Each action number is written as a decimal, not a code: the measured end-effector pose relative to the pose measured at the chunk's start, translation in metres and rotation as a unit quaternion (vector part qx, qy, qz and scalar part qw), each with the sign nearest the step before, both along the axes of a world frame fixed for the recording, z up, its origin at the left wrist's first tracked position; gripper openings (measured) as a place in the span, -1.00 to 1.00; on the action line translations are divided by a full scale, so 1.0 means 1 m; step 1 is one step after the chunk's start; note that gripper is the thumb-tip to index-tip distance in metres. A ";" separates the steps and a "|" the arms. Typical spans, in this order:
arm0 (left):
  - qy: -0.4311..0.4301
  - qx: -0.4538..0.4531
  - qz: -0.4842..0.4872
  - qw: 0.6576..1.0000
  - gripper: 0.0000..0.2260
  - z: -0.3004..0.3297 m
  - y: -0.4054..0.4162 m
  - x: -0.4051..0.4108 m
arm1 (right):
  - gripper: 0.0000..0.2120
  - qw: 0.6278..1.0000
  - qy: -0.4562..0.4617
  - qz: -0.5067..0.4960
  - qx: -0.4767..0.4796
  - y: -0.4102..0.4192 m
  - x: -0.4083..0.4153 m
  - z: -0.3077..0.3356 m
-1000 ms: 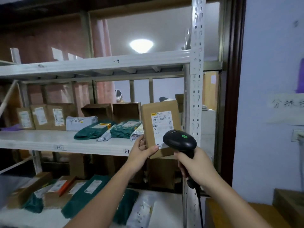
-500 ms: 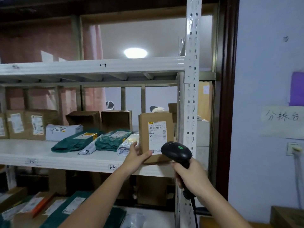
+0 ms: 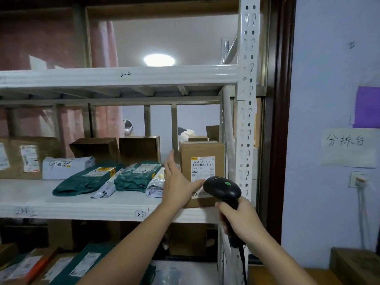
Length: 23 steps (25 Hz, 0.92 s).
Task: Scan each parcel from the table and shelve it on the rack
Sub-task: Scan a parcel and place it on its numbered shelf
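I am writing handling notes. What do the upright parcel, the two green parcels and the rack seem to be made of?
Upright parcel: brown matte cardboard, likely corrugated, with a white printed paper label. Green parcels: thin plastic film bags, wrinkled and slightly glossy, soft in shape. Rack: seemingly white-painted metal, judging by its punched slots and thin folded shelf edges.

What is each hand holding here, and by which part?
Right hand grips the black handheld barcode scanner by its handle. Left hand holds nothing, open beside the upright brown cardboard parcel.
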<state>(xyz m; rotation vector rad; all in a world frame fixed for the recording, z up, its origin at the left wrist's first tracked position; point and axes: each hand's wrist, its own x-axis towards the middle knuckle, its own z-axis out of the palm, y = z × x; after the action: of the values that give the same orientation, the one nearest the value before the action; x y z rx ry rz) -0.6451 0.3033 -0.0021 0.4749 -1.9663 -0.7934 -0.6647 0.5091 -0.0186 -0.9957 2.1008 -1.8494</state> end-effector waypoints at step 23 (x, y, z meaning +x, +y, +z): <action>-0.131 0.025 0.058 0.989 -0.06 -0.004 -0.051 -0.035 | -0.87 0.996 0.018 -0.079 0.040 0.013 -0.001 -0.013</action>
<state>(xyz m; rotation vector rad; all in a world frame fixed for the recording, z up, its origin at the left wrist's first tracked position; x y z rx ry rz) -0.6797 0.2518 -0.0062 0.7480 -2.1401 -0.7386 -0.6656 0.5223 -0.0316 -0.8739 2.3181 -1.8115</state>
